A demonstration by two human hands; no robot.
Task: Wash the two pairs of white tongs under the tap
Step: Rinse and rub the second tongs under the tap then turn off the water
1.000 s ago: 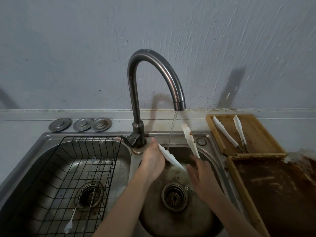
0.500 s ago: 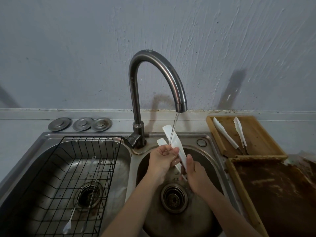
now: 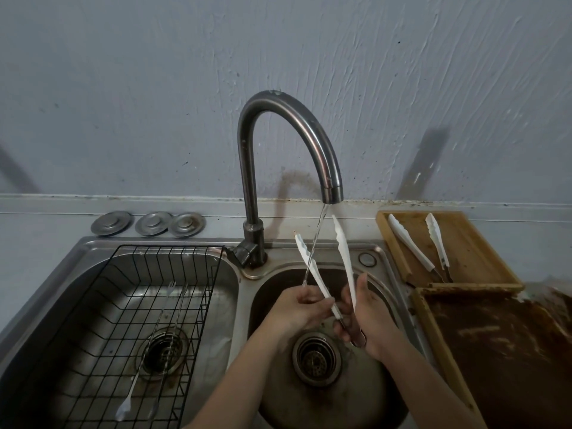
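Note:
One pair of white tongs (image 3: 343, 252) stands spread in a V over the right sink basin (image 3: 380, 394), tips pointing up toward the tap (image 3: 312, 144). A thin stream of water falls between its two arms. My left hand (image 3: 298, 308) pinches the left arm near its lower end. My right hand (image 3: 370, 314) grips the right arm and the metal hinge end. The second pair of white tongs (image 3: 411, 246) lies on a small wooden tray (image 3: 473, 258) to the right of the sink.
A black wire rack (image 3: 102, 305) sits in the left basin with thin utensils (image 3: 145, 366) lying in it. Three metal drain lids (image 3: 148, 223) rest on the ledge behind. A large dark-stained wooden tray (image 3: 507, 351) lies at the right.
The tongs were pressed nearly together under the stream half a second ago; their arms now stand apart. My hands have dropped lower toward the hinge end.

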